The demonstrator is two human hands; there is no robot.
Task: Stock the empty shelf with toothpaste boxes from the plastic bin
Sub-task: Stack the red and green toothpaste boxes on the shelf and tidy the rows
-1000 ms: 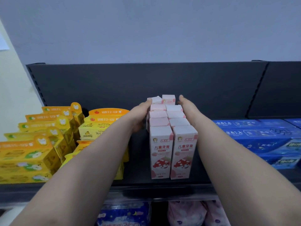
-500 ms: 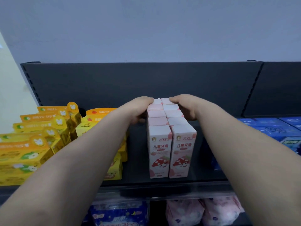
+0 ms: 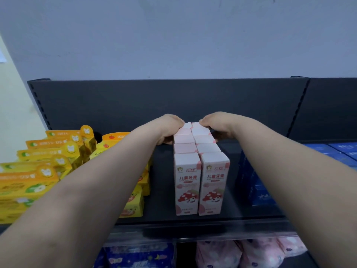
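Two rows of pink-and-white toothpaste boxes [image 3: 201,182] stand upright on the dark shelf [image 3: 193,219], running from the front edge to the back. My left hand [image 3: 168,128] curls over the back end of the left row. My right hand [image 3: 216,124] curls over the back end of the right row. Both hands have their fingers bent down behind the rearmost boxes, touching them. The fingertips are hidden behind the boxes. The plastic bin is not in view.
Yellow toothpaste boxes [image 3: 38,171] fill the shelf on the left. Blue boxes [image 3: 328,155] lie stacked on the right. The dark back panel [image 3: 173,101] rises behind the rows. Blue and pink soft packs [image 3: 222,252] sit on the shelf below.
My hands went from flat along the sides of the rows to curled over the back ends. The two rearmost boxes, loose before, now sit in line with the rows.
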